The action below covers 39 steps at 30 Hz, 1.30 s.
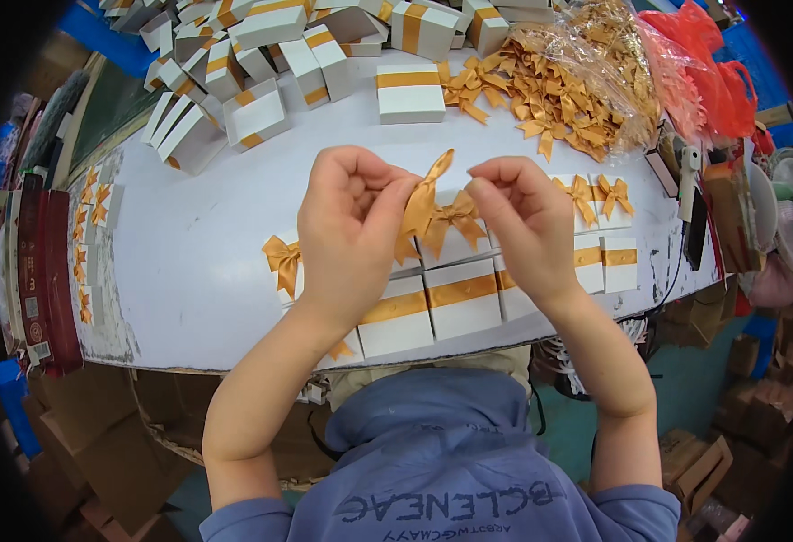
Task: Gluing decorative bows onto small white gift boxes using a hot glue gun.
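A gold ribbon bow (pixel 422 206) is pinched between the thumb and fingers of my left hand (pixel 347 230), one loop pointing up. Just to the right of it, my right hand (pixel 534 226) has thumb and forefinger drawn together; whatever is between them is too small to make out. Both hands hover over rows of small white boxes (pixel 462 317) with gold bands. The near boxes carry flat bands with small dots on them. Farther back, a box beneath my hands bears a gold bow (pixel 457 219), and another bow (pixel 282 260) sits at the row's left end.
White boxes (pixel 261 117) are heaped at the back left. Loose gold bows (pixel 563 86) spill from a clear plastic bag at the back right, beside a red bag (pixel 690 36). More bowed boxes (pixel 98 208) line the table's left edge. A white-and-black handheld tool (pixel 691 194) lies at right.
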Motion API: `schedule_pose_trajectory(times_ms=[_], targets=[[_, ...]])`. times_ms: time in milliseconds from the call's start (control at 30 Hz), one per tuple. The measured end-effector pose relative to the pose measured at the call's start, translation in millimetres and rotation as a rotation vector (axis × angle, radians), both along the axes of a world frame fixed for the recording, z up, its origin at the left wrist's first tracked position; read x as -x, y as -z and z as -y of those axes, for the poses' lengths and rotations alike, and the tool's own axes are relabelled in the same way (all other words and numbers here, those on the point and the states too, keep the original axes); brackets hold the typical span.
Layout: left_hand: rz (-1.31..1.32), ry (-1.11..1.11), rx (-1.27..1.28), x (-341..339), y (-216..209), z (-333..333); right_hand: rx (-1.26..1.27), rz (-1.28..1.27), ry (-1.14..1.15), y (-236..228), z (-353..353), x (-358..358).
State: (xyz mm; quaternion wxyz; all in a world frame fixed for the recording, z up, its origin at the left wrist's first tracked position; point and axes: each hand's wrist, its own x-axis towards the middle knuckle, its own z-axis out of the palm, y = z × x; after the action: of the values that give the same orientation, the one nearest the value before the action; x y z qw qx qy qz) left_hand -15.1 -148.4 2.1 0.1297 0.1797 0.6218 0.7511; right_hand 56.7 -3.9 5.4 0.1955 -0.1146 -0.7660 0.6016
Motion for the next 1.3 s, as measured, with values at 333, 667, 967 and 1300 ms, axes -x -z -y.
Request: schedule_pose_trajectory(times_ms=[333,667,967,1300], targets=[[-0.348,-0.117,0.054,-25,11,17,0.626,0.187,-0.201,-10,27,-11],[0.408,-0.049,-0.224,-64,-3,25,-0.319,-0.231,-0.129,-10,54,-25],[0.412,0.004,-0.291,-61,0,37,0.335,0.157,-0.282,-18,35,-39],[0.290,0.083,-0.199,-66,-3,39,-0.409,-0.272,-0.108,-10,42,-44]])
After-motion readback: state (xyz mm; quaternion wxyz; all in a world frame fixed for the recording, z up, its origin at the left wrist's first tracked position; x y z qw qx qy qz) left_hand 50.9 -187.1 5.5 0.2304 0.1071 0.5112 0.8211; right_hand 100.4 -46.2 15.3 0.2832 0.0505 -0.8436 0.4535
